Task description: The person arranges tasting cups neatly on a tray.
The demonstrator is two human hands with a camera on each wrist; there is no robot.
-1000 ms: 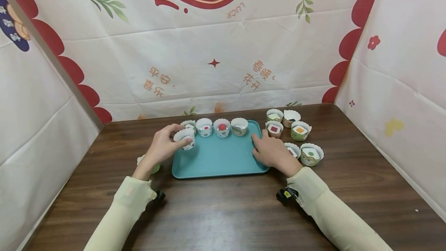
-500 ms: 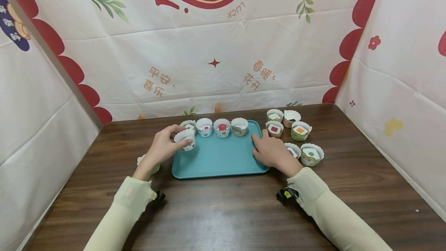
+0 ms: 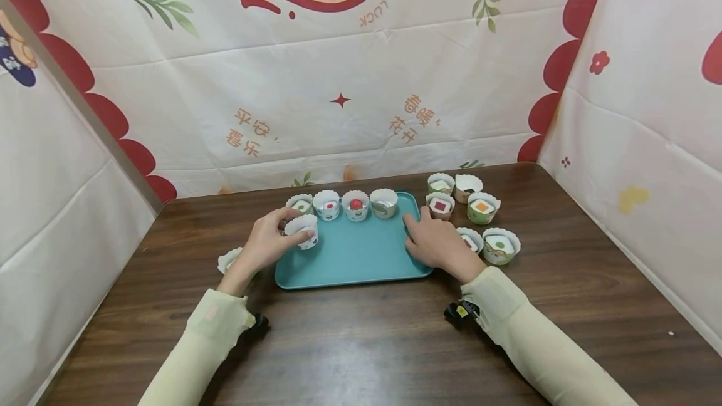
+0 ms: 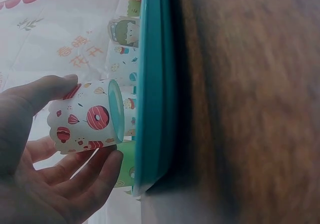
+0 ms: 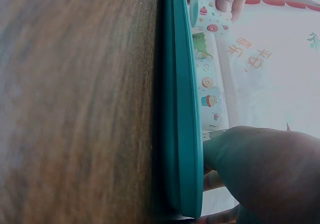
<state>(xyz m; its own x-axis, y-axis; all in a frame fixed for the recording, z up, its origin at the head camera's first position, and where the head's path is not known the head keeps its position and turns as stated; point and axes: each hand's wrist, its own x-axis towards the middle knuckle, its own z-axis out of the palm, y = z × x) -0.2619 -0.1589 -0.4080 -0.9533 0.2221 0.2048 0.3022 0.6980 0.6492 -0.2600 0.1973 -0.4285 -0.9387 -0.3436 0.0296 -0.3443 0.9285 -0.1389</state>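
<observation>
My left hand (image 3: 269, 242) pinches a white paper baking cup (image 4: 92, 115) with a doughnut print between thumb and fingers. In the head view the cup is at the left end of the teal tray (image 3: 361, 255), in front of the back row. In that row stand a green cup (image 3: 300, 205), a cup with a small red piece (image 3: 327, 207), a cup with a red ball (image 3: 355, 207) and a grey-green patterned cup (image 3: 384, 205). My right hand (image 3: 437, 243) grips the tray's right edge, with fingertips inside the rim and others outside.
Right of the tray stand several paper cups, among them an orange-topped one (image 3: 482, 208), a purple-topped one (image 3: 440, 207) and a green-dotted one (image 3: 500, 246). Another cup (image 3: 228, 260) is partly hidden behind my left wrist. A printed cloth (image 3: 316, 124) closes off the table's back.
The left hand has brought the paper cup slightly down and to the right over the tray. The right hand stays at the tray edge. The head view has shifted a little.
</observation>
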